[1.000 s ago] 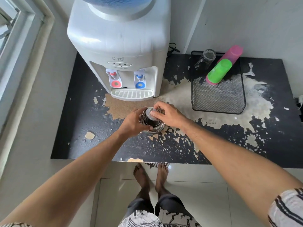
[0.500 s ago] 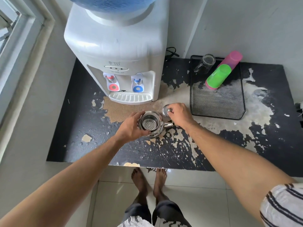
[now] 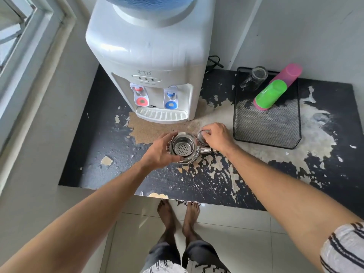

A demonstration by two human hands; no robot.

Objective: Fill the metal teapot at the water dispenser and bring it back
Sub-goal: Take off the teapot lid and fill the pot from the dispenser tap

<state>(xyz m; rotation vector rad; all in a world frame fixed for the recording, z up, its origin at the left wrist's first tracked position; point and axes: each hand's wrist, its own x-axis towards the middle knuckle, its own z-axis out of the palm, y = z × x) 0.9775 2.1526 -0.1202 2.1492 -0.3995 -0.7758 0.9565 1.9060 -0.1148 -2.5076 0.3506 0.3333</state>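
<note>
Where the pale floor tiles meet the counter's edge, two bare feet stand side by side, and both forearms reach out over the worn black countertop, its coating peeled away in pale patches. The metal teapot sits on that counter, just in front of the dispenser's drip tray. It is shiny steel, round-bodied, its top open so the perforated strainer basket shows inside, and its spout points to the right. The left hand curls around the pot's left side, gripping it. Just beside the pot, the right hand pinches the round metal lid, held at the counter next to the rim; whether it touches the surface I cannot tell. Farther back stands the white water dispenser, with a red tap and a blue tap. Off to the right, a black mesh tray holds a green cup, a pink cup and a glass mug.
</note>
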